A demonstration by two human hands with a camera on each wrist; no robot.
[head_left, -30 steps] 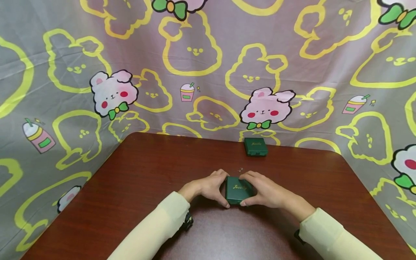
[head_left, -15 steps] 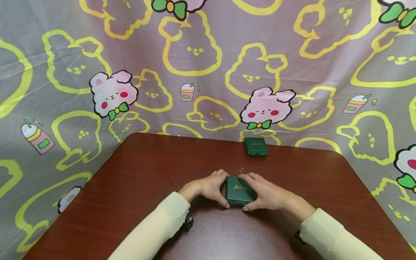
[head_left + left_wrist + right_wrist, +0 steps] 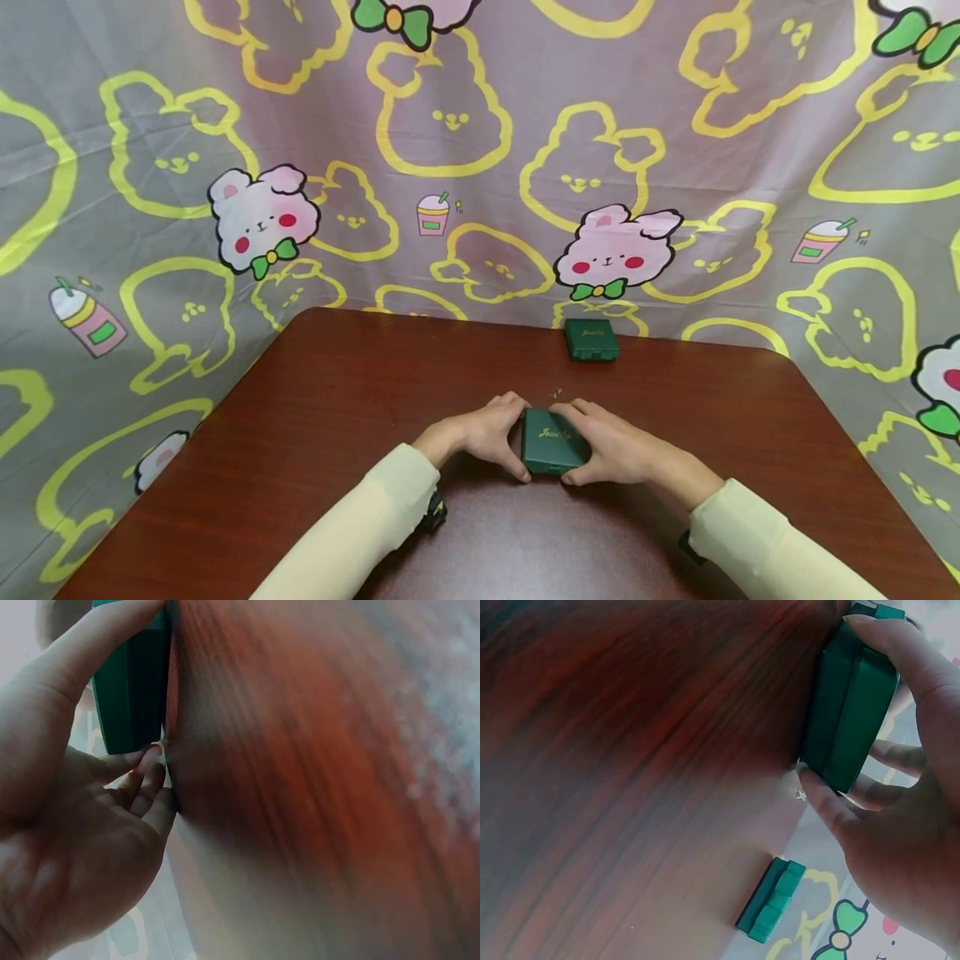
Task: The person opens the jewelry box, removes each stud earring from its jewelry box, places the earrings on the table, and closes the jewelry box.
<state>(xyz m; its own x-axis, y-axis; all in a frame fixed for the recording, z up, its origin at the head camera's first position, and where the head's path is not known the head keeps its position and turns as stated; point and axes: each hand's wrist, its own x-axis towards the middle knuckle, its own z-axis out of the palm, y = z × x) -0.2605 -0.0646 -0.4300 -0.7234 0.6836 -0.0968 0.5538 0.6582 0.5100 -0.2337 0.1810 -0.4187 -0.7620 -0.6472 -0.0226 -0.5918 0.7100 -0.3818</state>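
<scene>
A closed green jewelry box (image 3: 552, 442) with gold lettering lies on the table between both hands in the head view. My left hand (image 3: 491, 433) holds it from the left, thumb near the front corner and fingers by the back corner. From the right, my right hand (image 3: 618, 446) grips it with the thumb at the front edge and the fingers at the back. In the right wrist view, the thumb lies beside the latch end of the box (image 3: 847, 712). Just behind the box sits a small, shiny, thin object (image 3: 556, 393), too small to identify.
A second closed green jewelry box (image 3: 592, 340) stands near the table's back edge. The dark red-brown wooden table (image 3: 360, 367) is bordered at the back and sides by a grey cloth (image 3: 495, 83) with cartoon prints.
The right thumb has slid slightly rightward and toward the front along the box, uncovering a bit more of its front edge. The left hand and the rear box stay in place.
</scene>
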